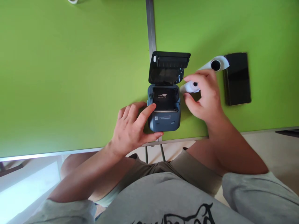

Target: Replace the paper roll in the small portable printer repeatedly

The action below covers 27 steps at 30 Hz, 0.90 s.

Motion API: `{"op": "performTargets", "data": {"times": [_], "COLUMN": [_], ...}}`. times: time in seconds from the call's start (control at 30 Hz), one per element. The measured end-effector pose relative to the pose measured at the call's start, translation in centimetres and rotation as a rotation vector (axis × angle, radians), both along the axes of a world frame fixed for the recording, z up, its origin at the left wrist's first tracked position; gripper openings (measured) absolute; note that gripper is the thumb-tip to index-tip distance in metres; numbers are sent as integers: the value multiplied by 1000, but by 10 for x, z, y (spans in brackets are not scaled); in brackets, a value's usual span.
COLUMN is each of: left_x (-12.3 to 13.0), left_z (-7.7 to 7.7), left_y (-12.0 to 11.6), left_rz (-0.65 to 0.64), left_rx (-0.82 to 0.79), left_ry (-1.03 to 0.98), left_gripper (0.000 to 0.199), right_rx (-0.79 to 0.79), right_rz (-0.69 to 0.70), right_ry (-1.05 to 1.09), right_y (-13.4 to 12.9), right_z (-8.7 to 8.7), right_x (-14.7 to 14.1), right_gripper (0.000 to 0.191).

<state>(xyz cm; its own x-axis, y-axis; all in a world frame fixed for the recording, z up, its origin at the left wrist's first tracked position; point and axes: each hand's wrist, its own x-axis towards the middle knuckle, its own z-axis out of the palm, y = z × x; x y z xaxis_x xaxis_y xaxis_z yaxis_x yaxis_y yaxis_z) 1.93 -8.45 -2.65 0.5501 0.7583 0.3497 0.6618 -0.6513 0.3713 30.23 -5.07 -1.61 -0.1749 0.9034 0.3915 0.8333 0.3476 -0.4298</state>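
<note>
Steady the open printer (167, 119) on the counter (70, 77) with left fingers (148, 110) clamped to it and, with right fingers (193, 104) around the small roll (189, 88) beside it (whether pinching, cannot tell), avoid the lid (166, 74).

The device (161, 126) has a smooth, matt plastic body and a black plastic lid (163, 74) (glossy inside). The white roll (189, 88) looks like paper; the tabletop (70, 68) is smooth, its strip (151, 28) grey metal, the shirt (149, 196) matt cloth.
</note>
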Motion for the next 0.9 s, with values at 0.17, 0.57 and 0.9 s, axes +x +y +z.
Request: {"op": "performTargets", "data": {"times": [0.17,0.57,0.9], "left_x": [0,0,-1], "left_z": [0,3,0], "left_y": [0,-1,-1], "left_rz": [1,1,-47], "left_rx": [-16,20,-48], "left_ry": [-1,33,-14], "left_gripper": [85,81,83], "right_rx": [-59,-28,242], "right_rz": [-46,-85,5], "right_ry": [-59,235,352], "right_y": [2,-1,6], "right_z": [-1,-17,4], "right_x": [2,5,6], "right_gripper": [38,41,39]}}
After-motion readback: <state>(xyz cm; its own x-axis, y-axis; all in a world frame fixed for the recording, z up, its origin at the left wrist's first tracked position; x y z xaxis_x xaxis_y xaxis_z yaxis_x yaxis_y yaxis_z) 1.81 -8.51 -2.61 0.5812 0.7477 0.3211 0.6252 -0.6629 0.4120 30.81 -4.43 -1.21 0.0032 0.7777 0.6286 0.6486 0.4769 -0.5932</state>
